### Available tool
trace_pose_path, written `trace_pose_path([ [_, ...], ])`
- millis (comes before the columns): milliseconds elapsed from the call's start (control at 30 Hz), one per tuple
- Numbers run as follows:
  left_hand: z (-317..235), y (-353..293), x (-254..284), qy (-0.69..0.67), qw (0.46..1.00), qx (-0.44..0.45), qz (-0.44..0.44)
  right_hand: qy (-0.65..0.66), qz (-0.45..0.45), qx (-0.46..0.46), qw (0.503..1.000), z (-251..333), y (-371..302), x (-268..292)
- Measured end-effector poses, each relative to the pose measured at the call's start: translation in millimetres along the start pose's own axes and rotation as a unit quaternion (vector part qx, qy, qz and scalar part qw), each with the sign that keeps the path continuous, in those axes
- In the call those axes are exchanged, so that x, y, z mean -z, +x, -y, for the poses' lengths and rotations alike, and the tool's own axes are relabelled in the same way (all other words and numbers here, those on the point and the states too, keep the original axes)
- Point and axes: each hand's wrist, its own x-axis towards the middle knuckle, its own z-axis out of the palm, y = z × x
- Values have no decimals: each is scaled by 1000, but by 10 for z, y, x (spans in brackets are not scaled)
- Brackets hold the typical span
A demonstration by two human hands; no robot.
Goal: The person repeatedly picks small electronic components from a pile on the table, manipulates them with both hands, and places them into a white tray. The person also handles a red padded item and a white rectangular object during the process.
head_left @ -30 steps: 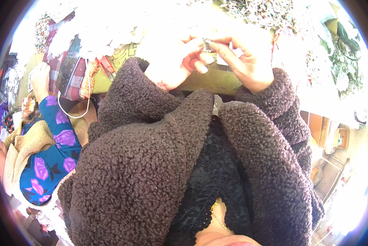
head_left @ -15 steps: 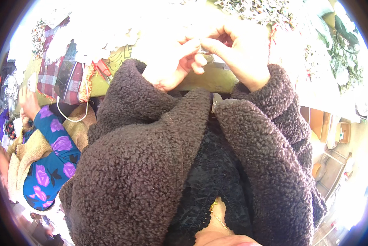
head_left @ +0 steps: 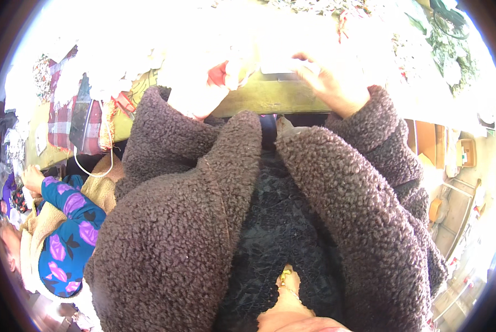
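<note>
My left hand (head_left: pixel 212 86) is above the near edge of a yellow-green table (head_left: pixel 275 102). Its fingers are curled closed, and glare washes out whatever they hold. Across a gap from it, my right hand (head_left: pixel 336 83) has its thumb and fingers drawn together at the tips. Any small thing between them is lost in the brightness. A pale flat piece (head_left: pixel 275 69) lies between the two hands, close to the right fingertips; its kind is unclear. Brown fleece sleeves (head_left: pixel 165 130) cover both my forearms.
To the left lie a plaid cloth (head_left: pixel 57 124), a dark flat device (head_left: pixel 80 119) with a white cord (head_left: pixel 96 175), and a red-handled tool (head_left: pixel 125 104). A co-worker in a flowered sleeve (head_left: pixel 74 207) sits there. Green scraps (head_left: pixel 452 63) are heaped far right; a box (head_left: pixel 468 153) stands below.
My hands, close together before at the fingertips, have parted, the left one moving left. The whole view has shifted slightly, and the co-worker's hand appears lower.
</note>
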Motion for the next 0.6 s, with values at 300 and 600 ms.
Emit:
trace_pose_path([
  [300,87,190,221,112,987,-77,81,-153,-20,96,983,-337,-123,-107],
  [600,-162,-30,57,633,744,-213,-26,76,-250,21,965,-765,-166,320],
])
